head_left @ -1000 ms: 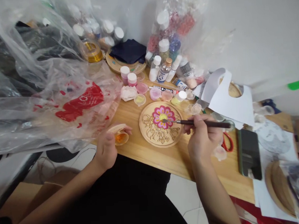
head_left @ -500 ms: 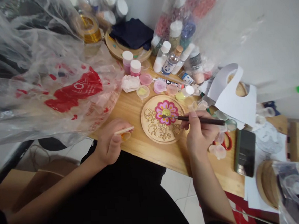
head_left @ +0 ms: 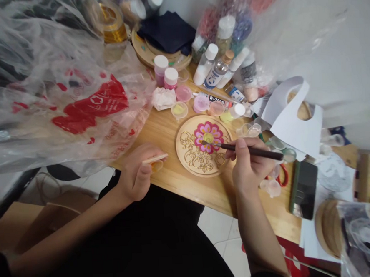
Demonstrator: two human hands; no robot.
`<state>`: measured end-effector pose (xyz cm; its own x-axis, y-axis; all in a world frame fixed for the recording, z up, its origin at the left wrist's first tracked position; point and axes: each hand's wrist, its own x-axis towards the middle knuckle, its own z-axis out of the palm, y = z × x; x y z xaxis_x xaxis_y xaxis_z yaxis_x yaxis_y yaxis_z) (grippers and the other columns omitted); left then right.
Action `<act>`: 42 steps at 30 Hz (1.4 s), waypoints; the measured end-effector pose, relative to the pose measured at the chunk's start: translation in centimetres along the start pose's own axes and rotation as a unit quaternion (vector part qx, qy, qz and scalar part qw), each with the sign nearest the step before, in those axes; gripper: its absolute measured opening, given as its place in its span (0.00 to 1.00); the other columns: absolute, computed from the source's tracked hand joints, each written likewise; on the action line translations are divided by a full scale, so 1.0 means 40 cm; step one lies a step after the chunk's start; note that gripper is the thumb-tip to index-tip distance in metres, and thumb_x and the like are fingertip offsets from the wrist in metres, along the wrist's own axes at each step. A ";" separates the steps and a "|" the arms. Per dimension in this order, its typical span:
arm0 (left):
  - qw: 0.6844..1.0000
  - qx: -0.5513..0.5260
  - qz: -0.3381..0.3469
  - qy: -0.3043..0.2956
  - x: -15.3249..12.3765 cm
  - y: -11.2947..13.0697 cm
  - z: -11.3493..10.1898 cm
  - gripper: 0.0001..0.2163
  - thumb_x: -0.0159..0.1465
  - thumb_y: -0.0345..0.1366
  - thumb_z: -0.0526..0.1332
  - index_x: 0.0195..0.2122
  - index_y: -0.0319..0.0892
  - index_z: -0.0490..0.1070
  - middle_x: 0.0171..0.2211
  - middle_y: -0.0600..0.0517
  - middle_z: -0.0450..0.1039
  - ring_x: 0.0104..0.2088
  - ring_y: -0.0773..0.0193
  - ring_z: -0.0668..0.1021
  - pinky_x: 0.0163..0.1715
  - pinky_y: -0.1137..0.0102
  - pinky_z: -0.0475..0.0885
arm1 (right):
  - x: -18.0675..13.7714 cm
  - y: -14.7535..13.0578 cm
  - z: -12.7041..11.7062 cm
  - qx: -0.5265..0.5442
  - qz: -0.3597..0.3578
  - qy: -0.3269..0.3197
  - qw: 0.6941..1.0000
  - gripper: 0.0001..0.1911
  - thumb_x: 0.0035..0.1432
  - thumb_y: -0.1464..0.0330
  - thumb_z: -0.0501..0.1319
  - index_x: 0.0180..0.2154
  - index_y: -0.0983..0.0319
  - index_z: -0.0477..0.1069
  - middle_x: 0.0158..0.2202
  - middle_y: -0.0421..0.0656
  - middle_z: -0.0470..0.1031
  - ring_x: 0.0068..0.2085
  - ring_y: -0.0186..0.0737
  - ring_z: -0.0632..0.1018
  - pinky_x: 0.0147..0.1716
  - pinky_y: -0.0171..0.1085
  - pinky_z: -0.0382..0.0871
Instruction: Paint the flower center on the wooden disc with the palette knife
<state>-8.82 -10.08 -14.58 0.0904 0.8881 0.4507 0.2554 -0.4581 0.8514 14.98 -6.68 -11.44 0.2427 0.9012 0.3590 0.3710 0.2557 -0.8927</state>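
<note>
A round wooden plaque (head_left: 186, 161) lies on the table, bearing gold wire outlines and a pink and magenta flower (head_left: 216, 130) with a yellow-green centre. My right hand (head_left: 247, 164) grips a slim dark-handled tool (head_left: 261, 151) with a narrow metal shaft. Its small tip meets the flower near the left side of the centre; whether it touches is hard to tell. To the left of the plaque, my left hand (head_left: 139, 170) is closed around a small clear cup (head_left: 157, 166) with something orange in it. A flat pale strip (head_left: 155, 158) also sits between those fingers.
Behind the plaque stand small open cups of pink, lilac and yellow (head_left: 179, 110), a crumpled tissue (head_left: 163, 99) and white-capped bottles (head_left: 206, 64). A plastic bag (head_left: 91, 102) spreads at left. On the right lie a phone (head_left: 304, 189), red-handled scissors (head_left: 283, 175) and cut white paper (head_left: 291, 107).
The view has shifted slightly, with the bottles now higher and farther right in it. Both hands keep their grips, and the tool's tip stays at the flower's centre.
</note>
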 end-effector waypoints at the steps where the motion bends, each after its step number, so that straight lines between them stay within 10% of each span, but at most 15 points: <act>1: 1.000 -0.001 0.000 -0.003 0.000 0.000 0.000 0.23 0.75 0.50 0.44 0.40 0.45 0.74 0.31 0.47 0.75 0.32 0.57 0.77 0.30 0.60 0.71 | 0.000 0.002 0.000 0.000 -0.005 0.000 1.000 0.12 0.62 0.62 0.64 0.27 0.61 0.73 0.19 0.35 0.72 0.21 0.31 0.74 0.21 0.33 0.64; 42: 1.000 0.005 0.000 -0.003 0.007 0.003 -0.001 0.23 0.74 0.50 0.44 0.40 0.46 0.75 0.31 0.47 0.76 0.31 0.57 0.78 0.28 0.60 0.73 | -0.004 0.003 -0.010 -0.032 -0.008 -0.019 0.999 0.13 0.63 0.60 0.63 0.28 0.60 0.72 0.22 0.36 0.73 0.22 0.32 0.75 0.23 0.34 0.68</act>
<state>-8.81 -9.88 -14.32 0.0963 0.8887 0.4482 0.2646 -0.4570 0.8492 15.35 -6.92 -11.50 0.2027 0.9102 0.3611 0.4314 0.2480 -0.8674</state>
